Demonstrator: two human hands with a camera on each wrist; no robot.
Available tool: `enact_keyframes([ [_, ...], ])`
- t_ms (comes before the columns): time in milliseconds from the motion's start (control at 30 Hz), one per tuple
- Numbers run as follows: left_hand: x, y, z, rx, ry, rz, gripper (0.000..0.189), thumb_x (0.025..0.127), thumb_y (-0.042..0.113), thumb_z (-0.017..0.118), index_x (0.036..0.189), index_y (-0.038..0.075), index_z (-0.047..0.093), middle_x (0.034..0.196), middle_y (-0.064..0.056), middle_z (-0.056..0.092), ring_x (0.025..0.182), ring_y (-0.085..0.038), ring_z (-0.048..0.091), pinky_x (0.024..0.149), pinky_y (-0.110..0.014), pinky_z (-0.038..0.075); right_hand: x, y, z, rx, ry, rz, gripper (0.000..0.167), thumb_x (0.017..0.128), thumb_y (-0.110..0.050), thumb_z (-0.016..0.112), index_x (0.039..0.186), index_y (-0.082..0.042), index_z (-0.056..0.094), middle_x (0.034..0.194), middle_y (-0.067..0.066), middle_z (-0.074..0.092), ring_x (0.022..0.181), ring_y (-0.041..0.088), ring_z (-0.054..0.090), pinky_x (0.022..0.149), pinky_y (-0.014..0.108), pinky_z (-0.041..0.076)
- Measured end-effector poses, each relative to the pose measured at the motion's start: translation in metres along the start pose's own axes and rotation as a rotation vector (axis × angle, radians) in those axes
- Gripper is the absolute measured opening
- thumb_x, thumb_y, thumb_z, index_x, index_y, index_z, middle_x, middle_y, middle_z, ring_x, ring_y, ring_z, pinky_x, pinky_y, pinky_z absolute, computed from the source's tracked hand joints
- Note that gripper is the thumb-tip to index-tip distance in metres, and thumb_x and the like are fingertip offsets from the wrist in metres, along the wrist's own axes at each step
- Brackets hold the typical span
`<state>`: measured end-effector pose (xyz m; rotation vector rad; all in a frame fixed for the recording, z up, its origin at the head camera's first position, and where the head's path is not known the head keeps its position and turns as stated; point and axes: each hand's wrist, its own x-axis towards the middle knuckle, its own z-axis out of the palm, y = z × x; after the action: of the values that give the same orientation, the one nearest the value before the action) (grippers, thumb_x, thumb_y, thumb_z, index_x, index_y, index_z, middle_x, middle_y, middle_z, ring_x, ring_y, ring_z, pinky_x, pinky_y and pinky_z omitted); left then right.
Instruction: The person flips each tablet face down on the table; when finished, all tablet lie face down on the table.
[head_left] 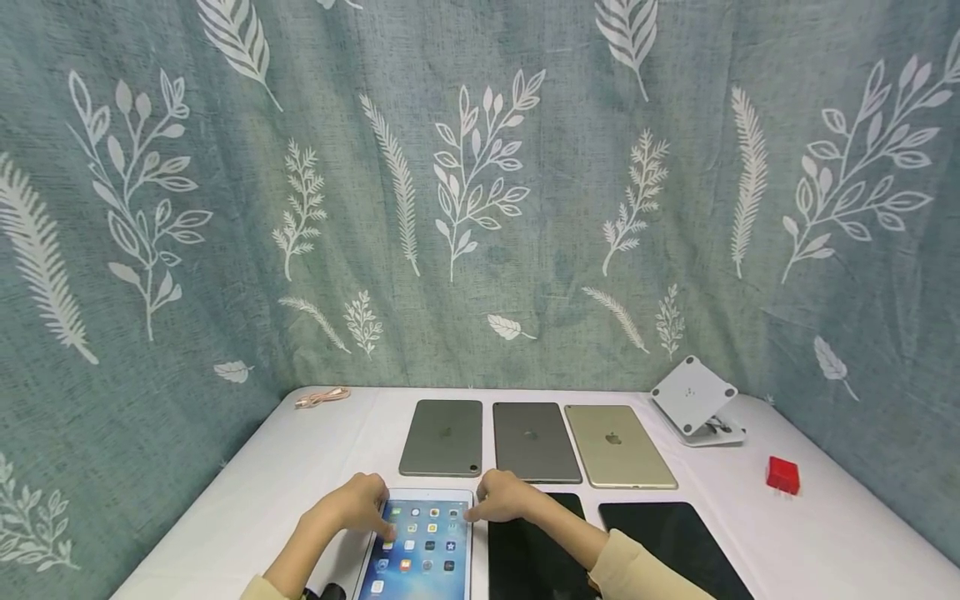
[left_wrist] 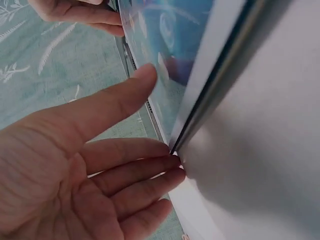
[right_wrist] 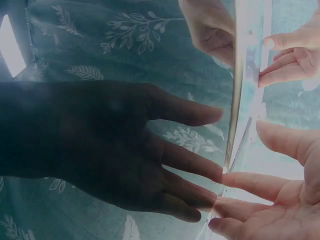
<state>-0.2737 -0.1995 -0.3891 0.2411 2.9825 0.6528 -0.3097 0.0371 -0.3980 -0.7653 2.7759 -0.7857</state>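
A white-framed tablet (head_left: 420, 550) lies face up at the table's near edge, its lit screen showing rows of app icons. At its upper left edge is my left hand (head_left: 352, 508); in the left wrist view the fingertips (left_wrist: 172, 162) touch the edge and the thumb hovers over the glass. My right hand (head_left: 506, 500) is at the upper right corner. Its fairly straight fingers meet the edge in the right wrist view, thumb (right_wrist: 280, 140) spread apart. Just right of it lies a black-screened tablet (head_left: 532, 558), partly under the right forearm, mirroring that hand.
Another black-screened tablet (head_left: 667, 542) lies further right. Behind are a dark green tablet (head_left: 442, 437), a grey tablet (head_left: 536, 442) and a gold tablet (head_left: 622, 446), backs up. A metal stand (head_left: 693, 396), red charger plug (head_left: 783, 475) and coiled cable (head_left: 322, 397) sit farther out.
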Motion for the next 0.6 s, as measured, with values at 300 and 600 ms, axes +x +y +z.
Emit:
enact_keyframes([
  [300, -0.0059, -0.0014, 0.0046, -0.002, -0.002, 0.008, 0.048, 0.062, 0.013, 0.088, 0.099, -0.009, 0.068, 0.084, -0.011, 0.069, 0.079, -0.024, 0.063, 0.079, -0.048, 0.054, -0.003, -0.0016, 0.0062, 0.144, -0.04, 0.013, 0.033, 0.078, -0.013, 0.072, 0.095, 0.015, 0.067, 0.103, 0.019, 0.062, 0.095, 0.032, 0.058, 0.084, 0.043, 0.05],
  [600, -0.0049, -0.0017, 0.0055, -0.021, -0.012, -0.003, 0.046, 0.063, 0.012, 0.087, 0.1, -0.008, 0.068, 0.086, -0.01, 0.067, 0.082, -0.023, 0.06, 0.081, -0.049, 0.052, -0.0041, -0.0007, 0.0088, 0.587, -0.013, 0.157, 0.033, 0.081, -0.004, 0.062, 0.105, 0.019, 0.063, 0.142, 0.037, 0.038, 0.137, 0.055, 0.025, 0.11, 0.065, 0.021],
])
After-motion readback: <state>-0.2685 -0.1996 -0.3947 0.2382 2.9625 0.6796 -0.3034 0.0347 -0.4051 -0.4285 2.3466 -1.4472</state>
